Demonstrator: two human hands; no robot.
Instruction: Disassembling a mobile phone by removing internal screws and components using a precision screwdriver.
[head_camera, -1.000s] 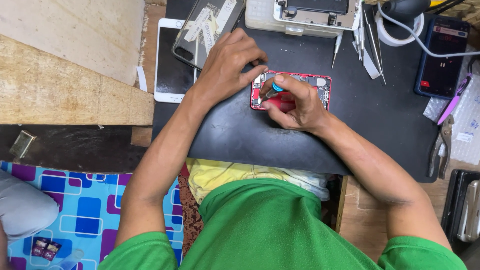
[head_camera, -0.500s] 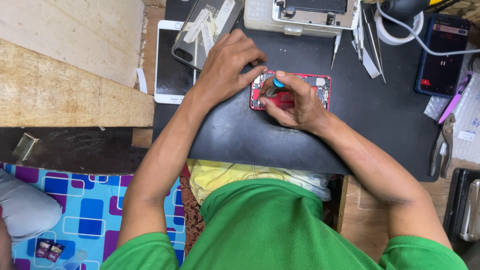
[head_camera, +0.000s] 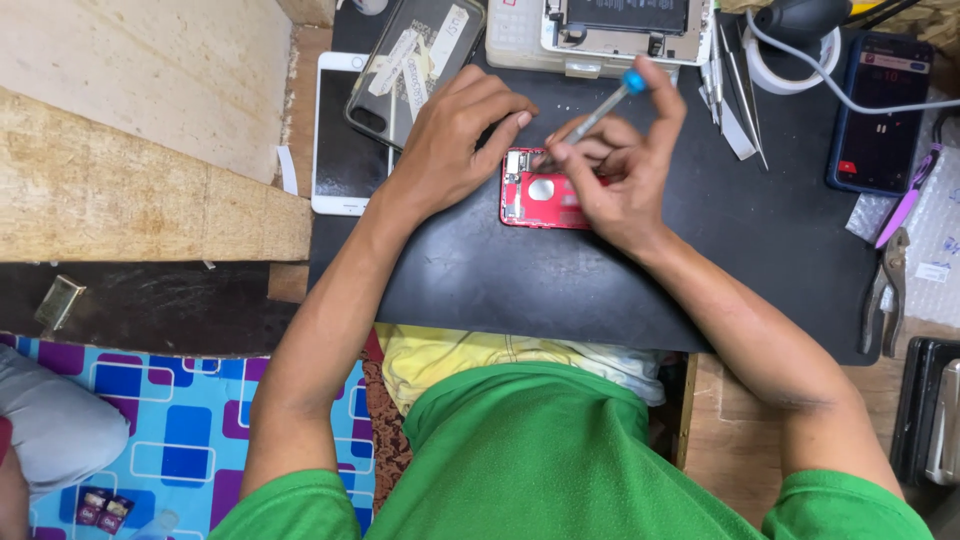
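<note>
The red phone body (head_camera: 540, 195) lay flat on the black mat (head_camera: 560, 280), pretty much in the middle of the table (head_camera: 150, 190), opened up with its insides facing up. The left hand (head_camera: 455, 135) sat on its upper left corner, fingers curled down and pressed together, pinning the top edge in place. The right hand (head_camera: 620, 170) came in from the right side and covered the phone's right half, so only the left part of the red shell showed. That hand pinched a thin screwdriver (head_camera: 600, 110) between thumb and fingers, index finger stretched up to the blue cap on top, tip aimed down at the phone's top edge right between the two hands.

Around them: a white phone (head_camera: 335, 140) face up just left of the mat, a clear case (head_camera: 415, 60) leaning over it, tweezers (head_camera: 740, 80) up top, a dark phone (head_camera: 880, 110) off to the right, and pliers (head_camera: 885, 290) at the mat's right edge.
</note>
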